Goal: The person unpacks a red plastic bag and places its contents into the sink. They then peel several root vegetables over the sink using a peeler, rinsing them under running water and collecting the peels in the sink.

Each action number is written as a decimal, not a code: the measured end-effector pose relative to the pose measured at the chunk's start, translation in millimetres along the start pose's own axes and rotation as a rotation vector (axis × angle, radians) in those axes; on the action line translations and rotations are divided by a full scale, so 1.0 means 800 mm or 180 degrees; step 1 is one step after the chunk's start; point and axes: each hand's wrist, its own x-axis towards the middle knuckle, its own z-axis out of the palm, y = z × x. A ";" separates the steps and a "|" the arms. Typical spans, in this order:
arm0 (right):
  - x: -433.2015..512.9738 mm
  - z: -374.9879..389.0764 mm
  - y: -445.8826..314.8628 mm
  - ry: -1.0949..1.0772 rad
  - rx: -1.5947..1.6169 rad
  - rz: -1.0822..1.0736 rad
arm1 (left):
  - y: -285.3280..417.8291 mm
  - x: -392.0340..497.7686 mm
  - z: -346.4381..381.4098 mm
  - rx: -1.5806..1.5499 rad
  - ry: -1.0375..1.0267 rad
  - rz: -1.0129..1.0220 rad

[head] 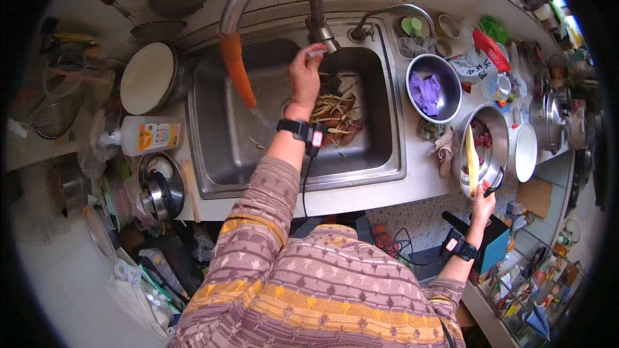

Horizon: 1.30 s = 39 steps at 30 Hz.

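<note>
My left hand [304, 77] is raised over the sink, its fingers closed around the small lever [317, 52] of the tall metal faucet [315, 7]. An orange sleeve [238, 70] hangs from the spout, and a thin stream of water [261, 117] leaves its tip. At the right, my right hand [482, 208] grips the lower end of a long, pale yellow peeled root vegetable [471, 159]. The vegetable slants over a stainless steel pot [495, 154] holding dark red pieces [482, 140]. Peels [338, 111] lie in the right part of the steel sink [220, 154].
Right of the sink stands a metal bowl [449, 111] with a purple cloth [425, 94] inside. A white bowl [525, 152] stands beyond the pot. Stacked plates [147, 77] and a pump bottle [152, 135] border the sink's left. A small second tap [360, 33] rises at the back.
</note>
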 end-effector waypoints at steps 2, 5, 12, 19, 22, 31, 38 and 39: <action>-0.006 -0.012 -0.019 -0.0054 -0.0524 -0.0059 | 0.000 0.018 -0.008 -0.0299 -0.0111 -0.0050; -0.020 -0.024 -0.065 0.0391 -0.0364 -0.0406 | -0.013 0.021 -0.010 -0.0875 -0.0075 -0.0287; -0.078 0.009 -0.185 -0.0524 0.1570 -0.0295 | -0.124 -0.073 0.012 0.1170 -0.1042 -0.2092; -0.129 0.030 -0.217 -0.1289 0.2006 -0.0350 | -0.179 -0.140 0.051 0.3916 -0.1737 -0.1849; -0.134 0.029 -0.214 -0.1355 0.2086 -0.0131 | -0.195 -0.137 0.058 0.3291 -0.2440 -0.2810; -0.134 0.048 -0.236 -0.1737 0.2452 0.0109 | -0.111 -0.119 0.018 0.0181 -0.2215 -0.3893; -0.155 0.192 -0.334 -0.3272 0.2816 0.0690 | 0.034 -0.135 -0.074 -0.1428 -0.2236 -0.2856; -0.164 0.207 -0.347 -0.3353 0.2852 0.0664 | 0.045 -0.139 -0.080 -0.0883 -0.2603 -0.2383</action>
